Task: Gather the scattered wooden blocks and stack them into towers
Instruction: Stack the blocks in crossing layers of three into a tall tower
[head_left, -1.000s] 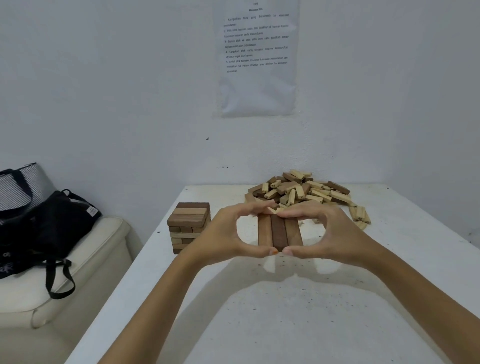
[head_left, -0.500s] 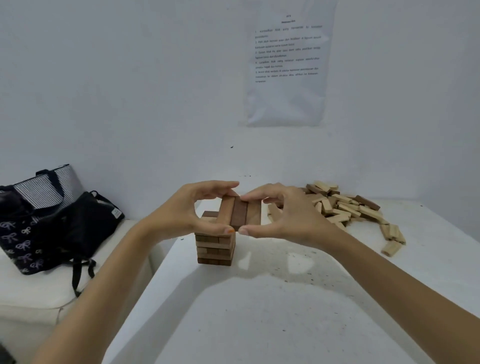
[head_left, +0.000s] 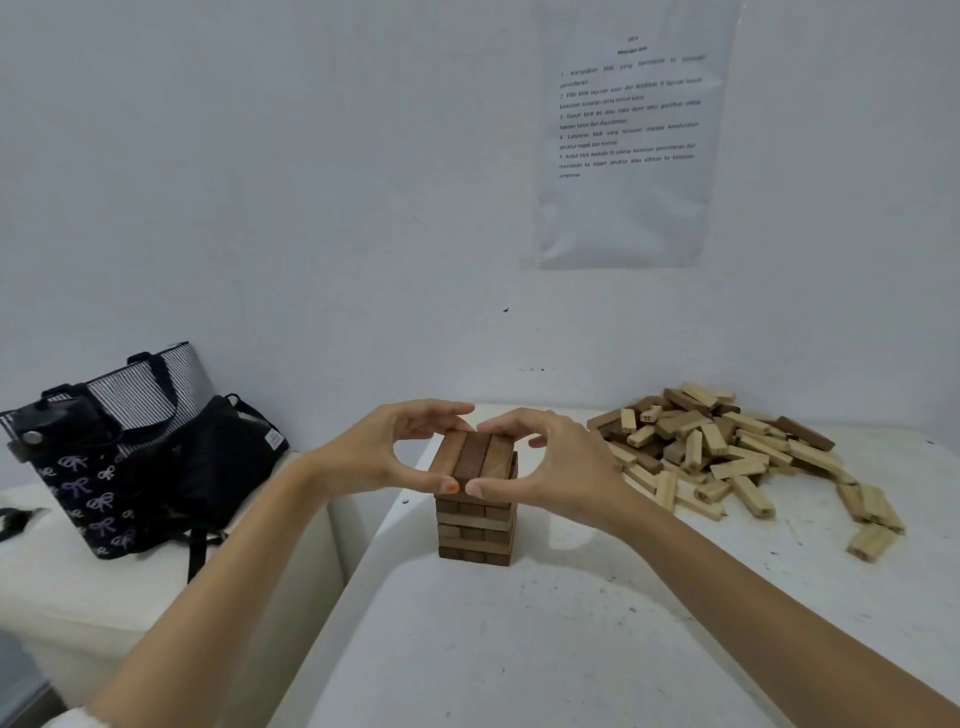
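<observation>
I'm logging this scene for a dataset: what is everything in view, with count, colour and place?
tower: one, brown and tan, near table's left edge
three-block layer: one, brown, at the tower top
loose blocks: many, mostly pale, heaped far right on table
table: one, white, centre
tote bag: one, black with stripes and bows, left
black bag: one, beside the tote
printed sheet: one, white, on wall
left hand: one, pinches the layer's left side
right hand: one, pinches its right side
</observation>
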